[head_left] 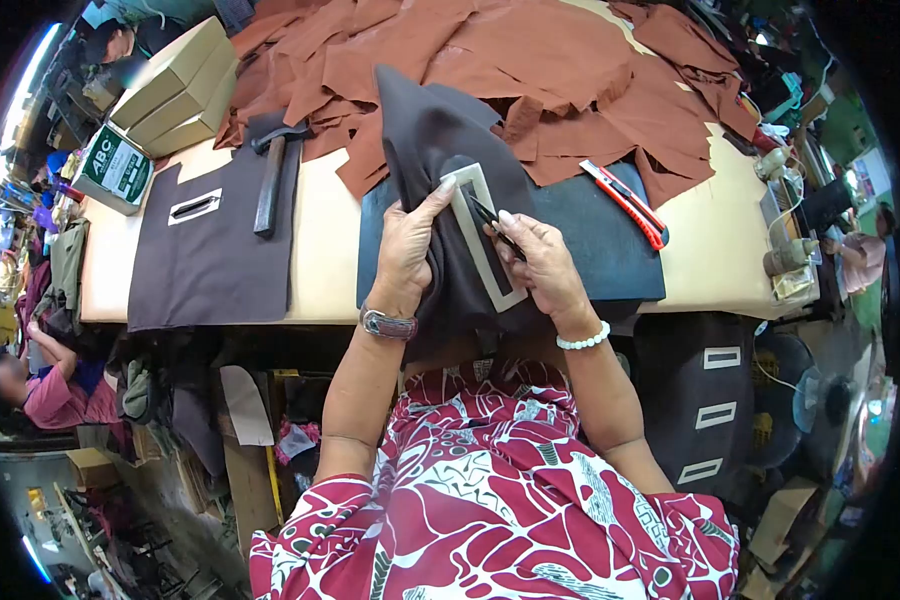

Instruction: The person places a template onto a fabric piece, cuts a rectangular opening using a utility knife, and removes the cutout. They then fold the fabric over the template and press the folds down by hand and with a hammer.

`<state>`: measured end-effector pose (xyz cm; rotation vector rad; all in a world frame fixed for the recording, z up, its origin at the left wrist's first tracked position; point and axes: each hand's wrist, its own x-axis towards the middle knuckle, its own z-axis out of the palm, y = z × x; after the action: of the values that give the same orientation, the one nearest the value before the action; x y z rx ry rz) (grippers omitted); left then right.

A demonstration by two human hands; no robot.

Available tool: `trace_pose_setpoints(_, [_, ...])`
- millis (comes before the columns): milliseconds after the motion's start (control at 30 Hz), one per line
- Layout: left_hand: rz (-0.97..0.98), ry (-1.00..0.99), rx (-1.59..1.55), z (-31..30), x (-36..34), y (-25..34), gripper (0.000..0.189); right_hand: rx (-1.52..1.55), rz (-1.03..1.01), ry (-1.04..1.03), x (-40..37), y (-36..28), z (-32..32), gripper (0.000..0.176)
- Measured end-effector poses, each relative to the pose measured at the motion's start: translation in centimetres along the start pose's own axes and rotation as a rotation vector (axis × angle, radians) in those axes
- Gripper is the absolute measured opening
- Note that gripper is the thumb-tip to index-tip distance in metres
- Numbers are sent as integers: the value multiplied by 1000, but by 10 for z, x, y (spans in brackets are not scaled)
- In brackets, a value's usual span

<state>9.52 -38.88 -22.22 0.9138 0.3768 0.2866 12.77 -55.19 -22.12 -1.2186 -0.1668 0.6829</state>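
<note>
A crowded workshop, and in front a pale surface [320, 250] that carries a dark mat [600, 240]. On its far side lies a heap of rust pieces [530, 50], none with a white patch that I can see.

The cloth [430, 140], dark brown, hangs from the near edge of the surface over the mat. The left hand [405, 255] has its grip closed on the cloth, with the thumb pressing on the white frame [485, 240] that sits on it. The right hand [540, 265] has its grip closed around small snips [490, 218], whose tips are inside the opening of the frame. How much of this opening is cut already, I cannot tell.

At the left a flat piece [210, 260] lies with its slot [195, 206] already open, and a hammer [270, 180] rests partly on it. At the near right, below the surface, hang dark pieces [700, 400] with white rectangles. So I judge that some pieces are finished, one is in work, and many are left. A red cutter [625, 203] lies unused on the mat.
</note>
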Motion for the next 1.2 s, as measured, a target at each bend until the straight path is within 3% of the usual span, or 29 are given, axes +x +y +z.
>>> trace_pose_setpoints(700, [59, -28, 38, 11, -24, 5, 19, 85, -44, -5, -3, 1, 4, 23])
trace_pose_setpoints(833, [94, 31, -29, 11, -18, -7, 16, 58, -71, 41, -10, 1, 6, 24])
trace_pose_setpoints(967, [170, 72, -109, 15, -16, -17, 15, 195, -22, 62, -33, 7, 20, 31])
trace_pose_setpoints(1033, [197, 83, -139, 21, -17, -22, 14, 292, 17, 84, -40, 11, 32, 25])
trace_pose_setpoints(1200, [232, 157, -127, 38, -34, -21, 11, 323, -48, 136, -38, 24, 42, 28])
